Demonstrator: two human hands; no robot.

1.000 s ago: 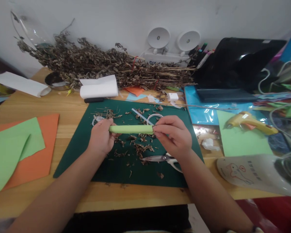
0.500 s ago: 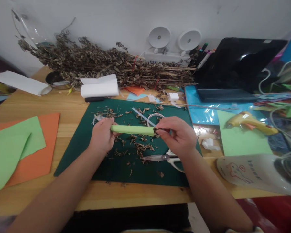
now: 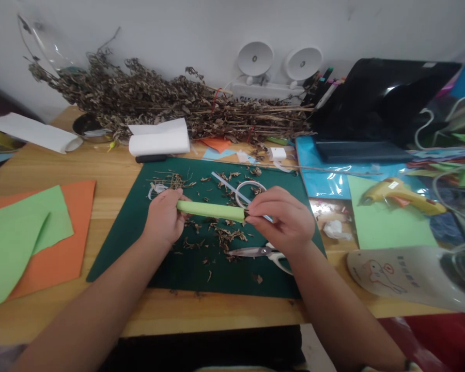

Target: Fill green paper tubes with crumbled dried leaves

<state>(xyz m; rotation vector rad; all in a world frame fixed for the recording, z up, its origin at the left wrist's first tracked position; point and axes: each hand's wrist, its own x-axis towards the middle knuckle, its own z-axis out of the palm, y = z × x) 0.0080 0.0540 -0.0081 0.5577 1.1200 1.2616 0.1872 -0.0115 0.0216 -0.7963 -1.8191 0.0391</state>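
- both hands are closed on the green paper roll (image 3: 211,210). the left hand (image 3: 163,222) wraps the left end in a loose fist, and the right hand (image 3: 284,219) pinches the right end between thumb and fingertips.
- roll position: held nearly level between the two hands, just above the cutting mat (image 3: 112,253), with the right end a little lower.
- step in hand, as judged: the right end of the roll is being tightened or closed. something dark shows at its mouth, too small to identify.
- next move, as judged: further work at that end calls for a steady left-hand hold so the roll does not unwind. the right fingertips need only light pressure, since a thin paper tube is likely to crush.
- obstacles under the hands: dried plant scraps (image 3: 228,236) litter the mat below the roll. the scissors (image 3: 256,252) lie just beside the right wrist, with the blades pointing left.
- obstacles behind: a tape ring (image 3: 250,186) and a clear stick (image 3: 221,182) lie on the mat just beyond the roll. the bundle of dried branches (image 3: 170,103) lies farther back, along the wall.
- open room: the near left part of the mat is bare, and the near table edge (image 3: 217,312) lies well clear of the hands.
- side limits: the glue gun (image 3: 401,196) lies well to the right, and the coloured sheets (image 3: 27,232) lie well to the left.
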